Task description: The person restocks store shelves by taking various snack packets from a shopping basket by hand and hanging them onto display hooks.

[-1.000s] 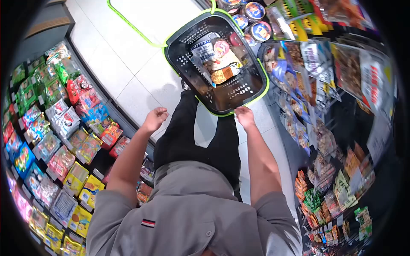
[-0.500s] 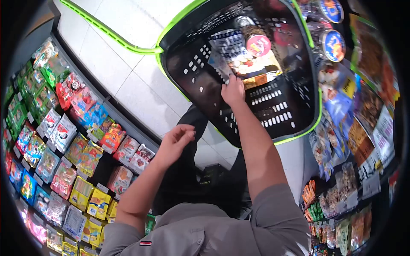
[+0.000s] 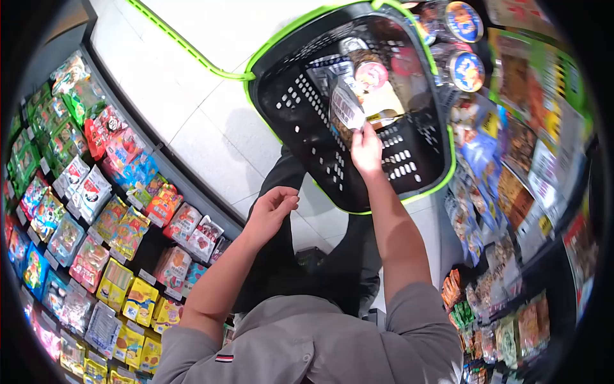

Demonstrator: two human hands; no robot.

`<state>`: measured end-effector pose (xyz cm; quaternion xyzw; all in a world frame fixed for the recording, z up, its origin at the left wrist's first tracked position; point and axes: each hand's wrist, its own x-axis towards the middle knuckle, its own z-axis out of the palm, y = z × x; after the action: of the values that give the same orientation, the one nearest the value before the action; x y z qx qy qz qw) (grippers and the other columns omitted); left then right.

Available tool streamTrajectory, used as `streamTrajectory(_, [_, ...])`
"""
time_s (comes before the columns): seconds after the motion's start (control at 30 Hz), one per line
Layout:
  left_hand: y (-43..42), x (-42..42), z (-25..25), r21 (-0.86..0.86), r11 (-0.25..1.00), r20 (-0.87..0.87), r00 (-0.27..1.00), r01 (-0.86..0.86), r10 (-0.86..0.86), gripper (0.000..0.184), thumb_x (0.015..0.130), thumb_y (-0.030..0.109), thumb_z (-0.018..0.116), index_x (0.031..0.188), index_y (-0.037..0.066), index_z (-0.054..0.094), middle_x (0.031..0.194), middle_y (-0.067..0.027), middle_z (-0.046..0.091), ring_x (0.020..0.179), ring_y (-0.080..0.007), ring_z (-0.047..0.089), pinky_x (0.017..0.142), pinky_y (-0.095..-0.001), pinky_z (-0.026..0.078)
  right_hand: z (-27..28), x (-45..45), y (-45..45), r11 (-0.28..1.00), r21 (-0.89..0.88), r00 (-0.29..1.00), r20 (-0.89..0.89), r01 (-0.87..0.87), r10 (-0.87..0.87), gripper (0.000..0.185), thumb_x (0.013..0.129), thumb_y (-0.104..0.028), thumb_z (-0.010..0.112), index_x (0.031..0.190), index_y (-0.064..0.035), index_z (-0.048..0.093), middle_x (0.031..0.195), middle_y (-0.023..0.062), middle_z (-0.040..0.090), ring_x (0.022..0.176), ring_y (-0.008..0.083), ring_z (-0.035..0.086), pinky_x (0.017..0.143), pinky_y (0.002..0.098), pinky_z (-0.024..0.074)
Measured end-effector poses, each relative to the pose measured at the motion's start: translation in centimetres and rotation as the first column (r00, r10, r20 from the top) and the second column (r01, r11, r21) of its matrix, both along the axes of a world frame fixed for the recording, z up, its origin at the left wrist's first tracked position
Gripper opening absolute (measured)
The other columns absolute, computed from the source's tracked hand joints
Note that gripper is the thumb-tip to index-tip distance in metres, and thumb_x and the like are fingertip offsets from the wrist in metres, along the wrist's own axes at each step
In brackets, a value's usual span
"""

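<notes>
My right hand [image 3: 367, 151] reaches inside a black shopping basket [image 3: 291, 121] with a green rim. Its fingers and thumb pinch the near end of a silvery snack bag [image 3: 346, 105], which is partly raised and tilted. Beyond that bag, a jar with a pink lid [image 3: 371, 76] lies in the basket. A pale and yellow package [image 3: 386, 105] rests near the jar, and a blue-and-white packet [image 3: 325, 62] sits toward the far left. My left hand [image 3: 274, 212] hovers outside the basket, over my leg, its fingers curled in with nothing visible in them.
Shelves of bagged sweets [image 3: 118, 217] curve along the left. On the right, jars with blue lids [image 3: 465, 70] and hanging snack bags [image 3: 489, 160] stand close beside the basket. The basket's long green handle [image 3: 182, 46] extends over the tiled floor [image 3: 208, 137].
My right hand has drawn the silvery bag up and toward me, so more of its face shows. In view, the basket sits slightly farther left. My left hand stays nearly in place.
</notes>
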<state>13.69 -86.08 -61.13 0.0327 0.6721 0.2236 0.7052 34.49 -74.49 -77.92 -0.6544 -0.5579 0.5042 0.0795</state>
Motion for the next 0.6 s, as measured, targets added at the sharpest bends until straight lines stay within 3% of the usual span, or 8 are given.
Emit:
streamTrajectory(0.07, [0.6,0.9,1.7,0.058,0.998,0.036,0.999,0.010,-0.013,0.024,0.092,0.019,0.059,0.108,0.002,0.059,0.095,-0.0036,0.063,0.085,-0.0105,0.058,0.077,-0.0244,0.044,3.2,2.3,-0.1,0.970,-0.012,0.947,-0.216,0.242,-0.238,0.030,0.089,-0.012,0.048,0.115,0.0013,0.056,0.102,0.0201,0.064,0.097,0.0296,0.062,0.088,0.0376,0.0452])
streamTrajectory(0.1, [1.0,1.2,2.6,0.080,0.997,0.052,0.999,0.012,-0.017,0.024,0.092,0.019,0.059,0.108,0.002,0.059,0.095,-0.0036,0.063,0.085,-0.0105,0.058,0.077,-0.0244,0.044,5.9,2.8,0.3,0.869,-0.199,0.746,-0.448,0.453,-0.492,0.031,0.090,-0.009,0.047,0.117,0.0031,0.056,0.105,0.0123,0.065,0.097,0.0182,0.060,0.089,0.0317,0.0436])
streamTrajectory(0.17, [1.9,1.7,4.8,0.144,0.987,0.034,0.996,0.076,-0.082,0.023,0.091,0.018,0.059,0.107,0.001,0.059,0.094,-0.0026,0.063,0.086,-0.0095,0.057,0.076,-0.0238,0.043,13.0,4.8,1.9,0.880,-0.208,0.752,-0.459,0.428,-0.474,0.032,0.089,-0.006,0.045,0.116,0.0042,0.057,0.107,0.0075,0.064,0.098,0.0136,0.057,0.090,0.0282,0.0421])
streamTrajectory(0.23, [2.8,1.9,7.1,0.199,0.976,0.049,0.994,0.084,-0.096,0.024,0.091,0.017,0.059,0.108,0.000,0.058,0.093,-0.0020,0.062,0.087,-0.0087,0.056,0.075,-0.0234,0.043,18.0,6.9,2.0,0.854,-0.214,0.745,-0.420,0.474,-0.518,0.023,0.086,-0.009,0.044,0.098,-0.0004,0.062,0.088,0.0021,0.062,0.078,0.0081,0.053,0.069,0.0231,0.0413])
streamTrajectory(0.37, [5.2,1.7,12.5,0.384,0.916,-0.036,0.993,0.118,-0.113,0.037,0.087,0.017,0.064,0.117,-0.001,0.053,0.098,-0.0050,0.061,0.090,-0.0123,0.058,0.081,-0.0260,0.045,28.9,6.2,2.0,0.750,-0.250,0.548,-0.549,0.613,-0.631,0.026,0.084,-0.015,0.046,0.100,0.0006,0.060,0.091,0.0043,0.062,0.081,0.0119,0.055,0.070,0.0256,0.0425])
streamTrajectory(0.5, [9.6,0.7,20.6,0.471,0.673,-0.590,0.770,0.571,-0.240,0.044,0.085,0.013,0.065,0.122,-0.002,0.047,0.107,-0.0082,0.061,0.101,-0.0167,0.057,0.090,-0.0292,0.045,38.8,4.4,1.7,0.730,-0.205,0.430,-0.693,0.652,-0.579,0.031,0.086,-0.009,0.044,0.108,0.0061,0.059,0.111,0.0110,0.062,0.107,0.0199,0.054,0.096,0.0313,0.0376])
streamTrajectory(0.57, [11.2,0.7,24.3,0.587,0.782,0.063,0.951,0.209,-0.302,0.042,0.086,0.010,0.063,0.122,-0.003,0.047,0.110,-0.0094,0.061,0.100,-0.0152,0.058,0.090,-0.0300,0.046,40.4,5.1,0.4,0.759,-0.225,0.411,-0.729,0.611,-0.547,0.031,0.086,-0.015,0.050,0.112,0.0024,0.056,0.114,0.0107,0.060,0.111,0.0215,0.053,0.099,0.0350,0.0376])
streamTrajectory(0.6, [11.5,0.7,24.4,0.609,0.752,0.069,0.929,0.250,-0.364,0.037,0.086,0.007,0.061,0.120,-0.003,0.048,0.112,-0.0092,0.061,0.099,-0.0132,0.058,0.088,-0.0293,0.047,41.7,4.9,0.0,0.751,-0.217,0.403,-0.734,0.623,-0.546,0.028,0.088,-0.017,0.051,0.109,0.0009,0.057,0.111,0.0100,0.061,0.106,0.0206,0.055,0.096,0.0348,0.0397])
